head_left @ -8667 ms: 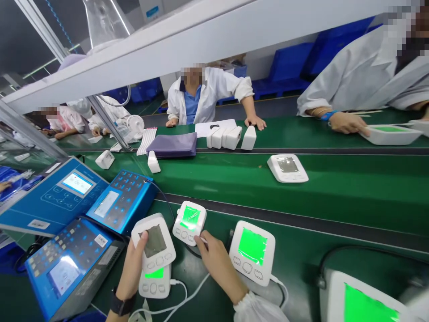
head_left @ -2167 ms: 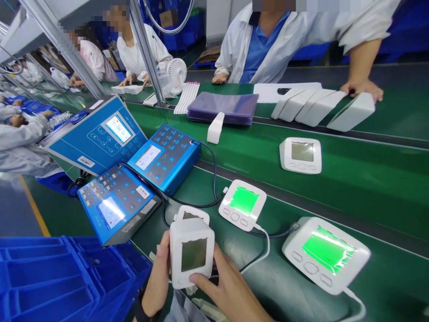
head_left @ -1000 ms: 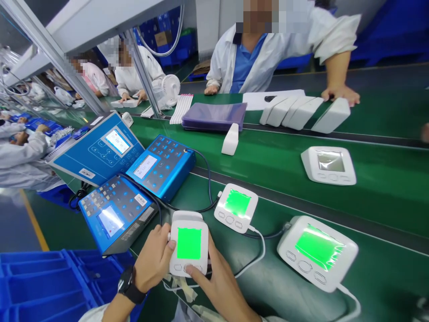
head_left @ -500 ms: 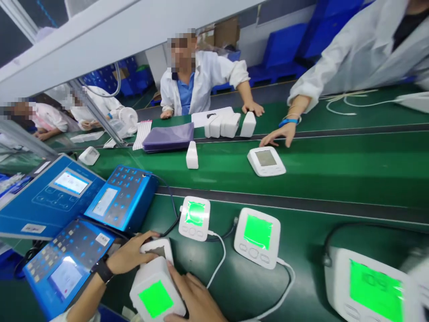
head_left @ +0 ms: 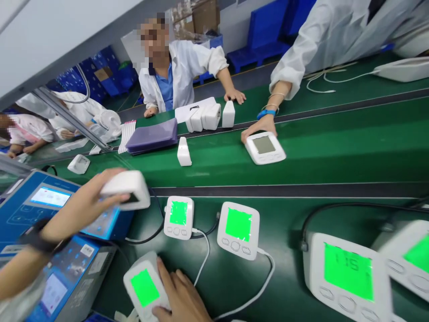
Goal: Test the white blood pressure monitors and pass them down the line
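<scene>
Our left hand (head_left: 85, 201) is closed around a white blood pressure monitor (head_left: 126, 190), its fingers (head_left: 112, 184) pressed together across the casing, holding the monitor edge-on in the air. The left forearm reaches in from the lower left, nearly level, with a black watch (head_left: 36, 238) on the wrist. Our right hand (head_left: 182, 302) rises from the bottom edge, its fingers (head_left: 169, 279) spread against the side of a green-screened monitor (head_left: 144, 286). We cannot tell whether they grip it or only rest there.

We place everything from the small wired monitor (head_left: 178, 218) on the green conveyor belt (head_left: 301, 161). The held monitor hangs up and to its left, above the blue test units (head_left: 50, 197), and the green-screened monitor lies just below and to its left. Two larger lit monitors (head_left: 346, 277) sit to its right. Beyond it, across the belt, a co-worker's hand (head_left: 259, 129) with a blue wristband (head_left: 266, 114) touches another monitor (head_left: 264, 148).
</scene>
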Demonstrator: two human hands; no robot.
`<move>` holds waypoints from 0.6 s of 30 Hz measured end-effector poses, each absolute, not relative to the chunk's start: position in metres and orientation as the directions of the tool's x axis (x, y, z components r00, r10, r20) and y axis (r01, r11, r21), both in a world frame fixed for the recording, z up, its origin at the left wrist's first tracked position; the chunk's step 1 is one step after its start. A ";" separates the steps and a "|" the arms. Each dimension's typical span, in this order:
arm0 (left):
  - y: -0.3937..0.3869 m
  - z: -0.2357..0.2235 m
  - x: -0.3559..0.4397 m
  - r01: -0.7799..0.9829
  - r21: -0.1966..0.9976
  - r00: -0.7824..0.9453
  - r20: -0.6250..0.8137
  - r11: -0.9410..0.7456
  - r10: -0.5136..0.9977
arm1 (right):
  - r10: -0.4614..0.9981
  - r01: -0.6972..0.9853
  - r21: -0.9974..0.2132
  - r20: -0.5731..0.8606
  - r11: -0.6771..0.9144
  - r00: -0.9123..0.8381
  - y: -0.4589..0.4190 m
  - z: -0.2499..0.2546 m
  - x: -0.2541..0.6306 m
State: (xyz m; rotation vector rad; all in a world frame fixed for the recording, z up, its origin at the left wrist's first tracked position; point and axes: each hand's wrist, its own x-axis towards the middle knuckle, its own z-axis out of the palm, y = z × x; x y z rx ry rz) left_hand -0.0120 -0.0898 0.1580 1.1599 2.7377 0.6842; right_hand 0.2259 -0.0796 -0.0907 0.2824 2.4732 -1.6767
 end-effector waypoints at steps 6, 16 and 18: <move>0.061 0.089 -0.088 0.860 0.294 -0.409 -0.090 0.417 0.908 | 0.320 0.323 -0.878 -0.211 0.353 -0.924 -0.069 -0.066 0.234; 0.121 0.007 -0.156 0.902 0.050 -0.419 -0.142 0.429 0.897 | 0.386 0.329 -0.851 -0.165 0.409 -0.908 -0.079 -0.088 0.237; 0.132 0.010 -0.142 0.948 -0.013 -0.317 -0.069 0.317 0.946 | 0.380 0.344 -0.851 -0.188 0.397 -0.905 -0.079 -0.090 0.237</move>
